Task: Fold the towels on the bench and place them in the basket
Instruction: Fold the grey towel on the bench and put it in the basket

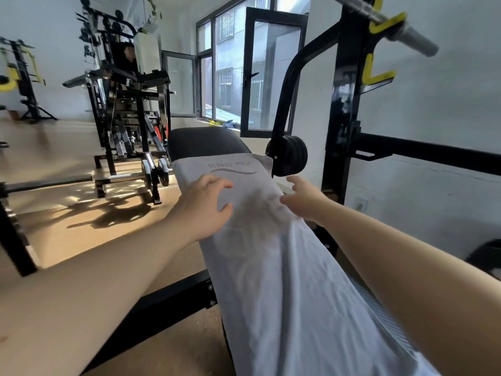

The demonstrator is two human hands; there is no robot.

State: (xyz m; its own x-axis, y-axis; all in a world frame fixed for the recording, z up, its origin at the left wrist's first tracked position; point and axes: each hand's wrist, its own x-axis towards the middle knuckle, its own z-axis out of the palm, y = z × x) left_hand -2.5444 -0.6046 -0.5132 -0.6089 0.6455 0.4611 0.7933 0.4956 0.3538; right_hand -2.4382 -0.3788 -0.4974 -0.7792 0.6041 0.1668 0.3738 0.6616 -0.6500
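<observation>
Plainly, the job had hardly begun. One grey towel point(271, 267) lay spread at full length along the bench point(203, 142), its printed end towards the far end, with the words YOGA FITNESS reading upside down from the wearer's side. Beyond it a stretch of the black pad showed bare. The near end ran out of the bottom of the view. As far as could be judged the cloth lay in a single layer, softly wrinkled in the middle, with no fold made in it.

Both hands were out over the far half of the towel. The left hand point(206, 207) sat at the towel's left edge, fingers spread and gently curved, closed round nothing; its heel seemed to rest on the edge of the cloth. The right hand point(306, 199) was at the right edge, likewise loose and spread, its thumb close upon a crease, with no cloth gathered in it.

So everything was left to do — this towel wanted folding and then carrying to the basket, which was nowhere in view. Only the one towel could be seen; if others lay about, the view did not show them. To the right stood a black rack point(339, 118) bearing a barbell point(401, 25), and an open window point(230, 77) lay beyond the bench
</observation>
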